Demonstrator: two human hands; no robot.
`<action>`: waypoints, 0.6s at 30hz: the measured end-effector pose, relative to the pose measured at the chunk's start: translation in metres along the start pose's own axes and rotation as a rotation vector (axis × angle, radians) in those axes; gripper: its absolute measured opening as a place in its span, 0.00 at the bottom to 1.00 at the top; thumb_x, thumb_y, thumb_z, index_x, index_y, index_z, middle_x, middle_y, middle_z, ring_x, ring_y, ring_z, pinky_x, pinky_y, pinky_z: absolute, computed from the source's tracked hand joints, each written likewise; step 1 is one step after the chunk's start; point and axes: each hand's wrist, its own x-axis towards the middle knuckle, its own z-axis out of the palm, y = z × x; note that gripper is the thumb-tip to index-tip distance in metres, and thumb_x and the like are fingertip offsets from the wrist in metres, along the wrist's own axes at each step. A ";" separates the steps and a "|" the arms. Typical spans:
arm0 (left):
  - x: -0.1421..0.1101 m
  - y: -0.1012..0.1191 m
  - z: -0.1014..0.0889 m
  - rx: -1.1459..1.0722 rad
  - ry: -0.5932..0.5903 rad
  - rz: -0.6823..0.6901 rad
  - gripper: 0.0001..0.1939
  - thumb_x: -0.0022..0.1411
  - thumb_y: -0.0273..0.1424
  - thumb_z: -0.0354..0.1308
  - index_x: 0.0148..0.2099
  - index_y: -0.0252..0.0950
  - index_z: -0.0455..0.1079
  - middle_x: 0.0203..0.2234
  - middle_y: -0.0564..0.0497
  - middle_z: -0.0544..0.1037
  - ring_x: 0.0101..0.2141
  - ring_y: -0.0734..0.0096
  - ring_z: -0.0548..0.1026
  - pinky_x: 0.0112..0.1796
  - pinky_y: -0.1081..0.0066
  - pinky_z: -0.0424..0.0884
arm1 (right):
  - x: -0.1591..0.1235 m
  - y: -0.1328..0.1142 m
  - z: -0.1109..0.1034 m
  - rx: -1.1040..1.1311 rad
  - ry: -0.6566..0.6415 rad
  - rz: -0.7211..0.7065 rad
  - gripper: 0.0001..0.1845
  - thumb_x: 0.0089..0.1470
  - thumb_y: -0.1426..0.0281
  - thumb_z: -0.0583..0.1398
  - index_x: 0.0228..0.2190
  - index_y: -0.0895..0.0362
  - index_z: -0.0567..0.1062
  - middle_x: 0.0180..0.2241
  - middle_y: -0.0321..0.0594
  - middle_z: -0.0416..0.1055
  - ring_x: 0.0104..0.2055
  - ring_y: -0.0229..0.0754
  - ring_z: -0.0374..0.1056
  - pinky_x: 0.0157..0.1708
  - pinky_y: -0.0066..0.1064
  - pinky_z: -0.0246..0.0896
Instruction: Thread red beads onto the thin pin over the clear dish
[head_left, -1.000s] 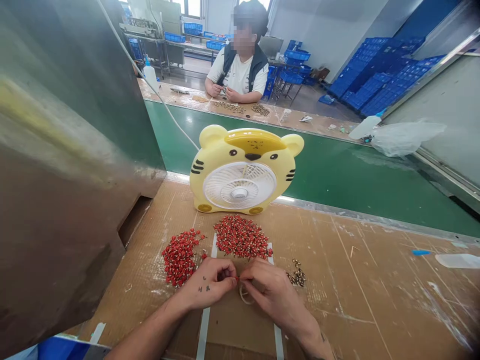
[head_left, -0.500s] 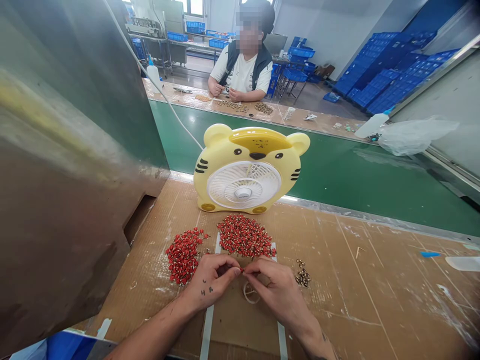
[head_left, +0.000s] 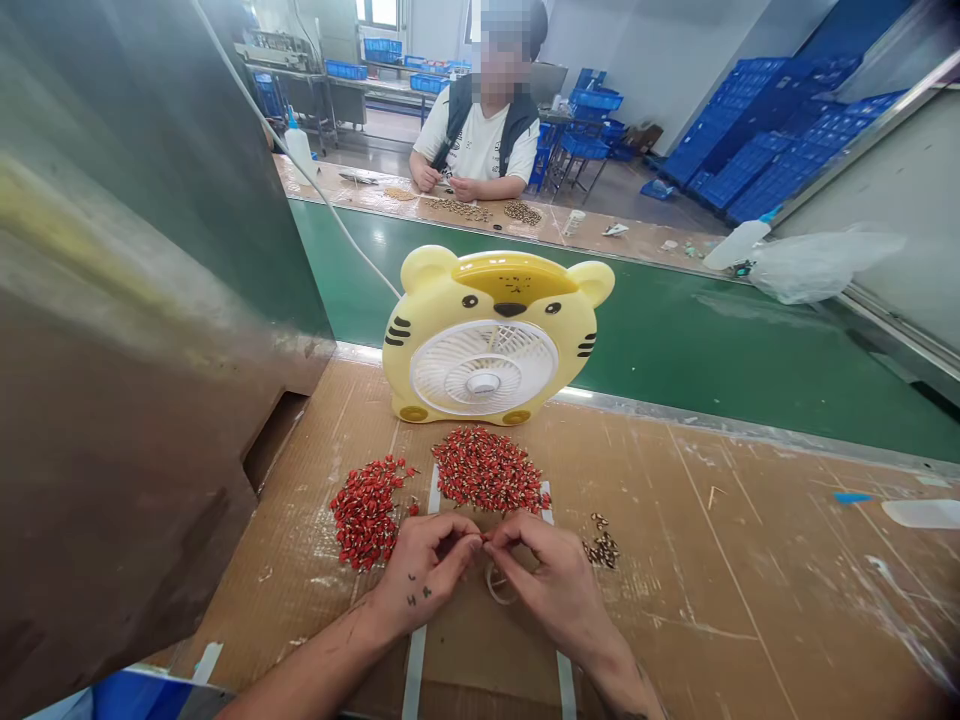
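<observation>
My left hand [head_left: 429, 562] and my right hand [head_left: 551, 568] meet fingertip to fingertip over a taped cardboard sheet [head_left: 487, 650]. Between both pinches sits a small red piece [head_left: 484, 538], mostly covered by the fingers. A pale ring [head_left: 501, 586] lies under my right fingers. Beyond the hands is a heap of small red pieces with gold-coloured bits [head_left: 487, 470]. Another red heap [head_left: 365, 512] lies to the left of my left hand. Right of my right hand are several dark and gold pieces [head_left: 602, 548].
A yellow animal-faced fan [head_left: 491, 340] stands behind the heaps, its cord running up left. A large metal housing [head_left: 150, 330] blocks the left side. Across the green belt [head_left: 720, 350], a person [head_left: 480, 140] sits at another bench. A blue-tipped object [head_left: 851, 497] lies far right.
The view has shifted slightly. Both hands stay together at nearly the same place, still pinching the small red piece, with slight finger movement.
</observation>
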 end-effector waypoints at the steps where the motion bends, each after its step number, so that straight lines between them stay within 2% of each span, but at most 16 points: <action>1: 0.000 0.000 0.000 -0.004 0.004 0.000 0.13 0.67 0.36 0.54 0.34 0.33 0.74 0.21 0.52 0.73 0.22 0.74 0.70 0.25 0.76 0.65 | 0.001 -0.001 0.000 -0.011 -0.003 -0.015 0.07 0.57 0.75 0.60 0.27 0.55 0.72 0.26 0.33 0.73 0.29 0.37 0.70 0.31 0.25 0.61; 6: 0.002 0.005 -0.001 0.038 0.005 0.029 0.14 0.68 0.34 0.53 0.33 0.34 0.73 0.20 0.53 0.72 0.22 0.74 0.70 0.25 0.76 0.64 | 0.002 -0.004 0.004 -0.063 0.003 -0.037 0.07 0.57 0.77 0.59 0.28 0.55 0.72 0.27 0.34 0.72 0.30 0.38 0.69 0.32 0.26 0.61; 9: 0.004 0.011 -0.003 0.126 -0.024 0.092 0.09 0.66 0.32 0.55 0.37 0.35 0.75 0.25 0.52 0.77 0.27 0.72 0.73 0.30 0.75 0.67 | 0.000 0.001 -0.002 -0.085 -0.002 -0.012 0.06 0.57 0.76 0.58 0.30 0.55 0.72 0.29 0.35 0.73 0.31 0.39 0.70 0.33 0.27 0.63; 11: 0.004 0.013 -0.008 0.176 -0.030 0.123 0.08 0.65 0.31 0.56 0.45 0.36 0.75 0.32 0.50 0.79 0.30 0.70 0.75 0.33 0.74 0.70 | -0.001 0.011 -0.015 -0.111 0.016 0.014 0.06 0.58 0.75 0.58 0.31 0.55 0.73 0.30 0.36 0.74 0.32 0.39 0.71 0.35 0.28 0.64; 13: 0.005 0.013 -0.018 0.271 -0.005 0.159 0.13 0.64 0.31 0.57 0.50 0.37 0.72 0.38 0.48 0.80 0.35 0.67 0.76 0.38 0.72 0.72 | 0.000 0.025 -0.035 -0.174 0.063 0.047 0.06 0.59 0.73 0.57 0.31 0.55 0.74 0.31 0.38 0.76 0.33 0.40 0.72 0.35 0.29 0.65; 16: 0.010 0.013 -0.040 0.556 0.058 0.239 0.12 0.65 0.30 0.55 0.50 0.36 0.73 0.47 0.43 0.77 0.47 0.58 0.73 0.50 0.62 0.69 | 0.006 0.048 -0.064 -0.331 0.102 0.150 0.09 0.59 0.69 0.55 0.32 0.56 0.75 0.32 0.41 0.77 0.33 0.43 0.72 0.35 0.32 0.66; 18: 0.015 0.016 -0.056 0.773 0.060 0.203 0.11 0.66 0.28 0.53 0.48 0.36 0.74 0.47 0.42 0.76 0.48 0.55 0.72 0.50 0.58 0.68 | 0.012 0.060 -0.074 -0.372 0.094 0.179 0.10 0.58 0.69 0.55 0.31 0.57 0.75 0.30 0.41 0.77 0.31 0.43 0.72 0.33 0.32 0.65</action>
